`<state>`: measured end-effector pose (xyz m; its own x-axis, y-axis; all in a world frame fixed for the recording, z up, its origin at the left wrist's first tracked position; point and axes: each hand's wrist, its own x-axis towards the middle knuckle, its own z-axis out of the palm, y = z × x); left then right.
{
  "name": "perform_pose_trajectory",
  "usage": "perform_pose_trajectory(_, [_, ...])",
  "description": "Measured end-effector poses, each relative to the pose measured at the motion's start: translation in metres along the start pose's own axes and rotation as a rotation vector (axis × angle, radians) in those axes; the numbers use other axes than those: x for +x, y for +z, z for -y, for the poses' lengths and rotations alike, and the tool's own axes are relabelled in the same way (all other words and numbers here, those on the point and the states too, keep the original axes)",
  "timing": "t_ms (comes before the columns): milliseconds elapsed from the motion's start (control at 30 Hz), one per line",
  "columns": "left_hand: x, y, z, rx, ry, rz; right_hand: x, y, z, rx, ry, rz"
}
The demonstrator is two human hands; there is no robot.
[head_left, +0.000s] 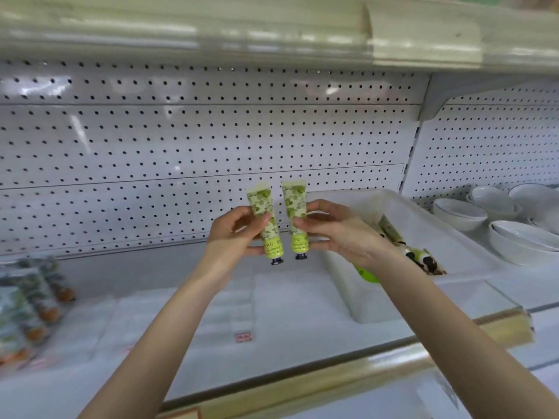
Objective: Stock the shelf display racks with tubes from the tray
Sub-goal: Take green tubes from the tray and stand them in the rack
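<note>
Two green fruit-print tubes are held side by side, crimp ends up, dark caps down, near each other but apart, above the shelf (287,322) and in front of the pegboard back panel (181,146).
Left grip (233,234): thumb and fingers pinched on the left tube (260,201), whose top leans slightly left.
Right grip (335,234): fingers pinched on the right tube (295,201), near upright.
White plastic tray (341,276) sits on the shelf just right of the hands; more tubes (391,232) lie inside it, partly hidden by the right wrist.
Clear display racks (253,294) stand on the shelf below the hands; blurred, can't tell the compartments.
Far left: a row of orange-capped tubes (39,300), blurred.
Right bay: stacked white bowls (520,240).
Upper shelf (272,31) overhead.
</note>
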<state>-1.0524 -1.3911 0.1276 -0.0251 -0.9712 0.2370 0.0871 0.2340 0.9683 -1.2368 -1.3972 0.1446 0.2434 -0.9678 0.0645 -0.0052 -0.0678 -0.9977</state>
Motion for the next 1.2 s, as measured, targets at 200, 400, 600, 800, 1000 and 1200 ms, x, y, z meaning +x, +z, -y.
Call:
perform_pose_trajectory(200, [-0.024,-0.020,-0.005,0.015,-0.039,-0.011,-0.012,0.028,-0.007,-0.039,0.033,0.032])
perform_pose_trajectory(400, [-0.052,-0.041,-0.014,0.049,-0.027,-0.033,-0.019,0.052,-0.005,-0.048,0.026,0.095])
perform_pose_trajectory(600, [-0.083,-0.052,-0.020,0.050,-0.033,-0.088,-0.033,0.073,-0.009,0.003,0.026,0.187])
perform_pose_trajectory(800, [-0.122,-0.062,-0.017,0.061,-0.030,-0.180,-0.048,0.087,-0.018,-0.009,0.056,0.278])
perform_pose_trajectory(1000, [-0.145,-0.087,-0.026,0.065,-0.028,-0.269,-0.056,0.114,-0.021,-0.073,0.079,0.407])
perform_pose_trajectory(1200, [-0.154,-0.127,-0.039,0.138,0.004,-0.294,-0.046,0.152,-0.014,-0.048,0.044,0.421])
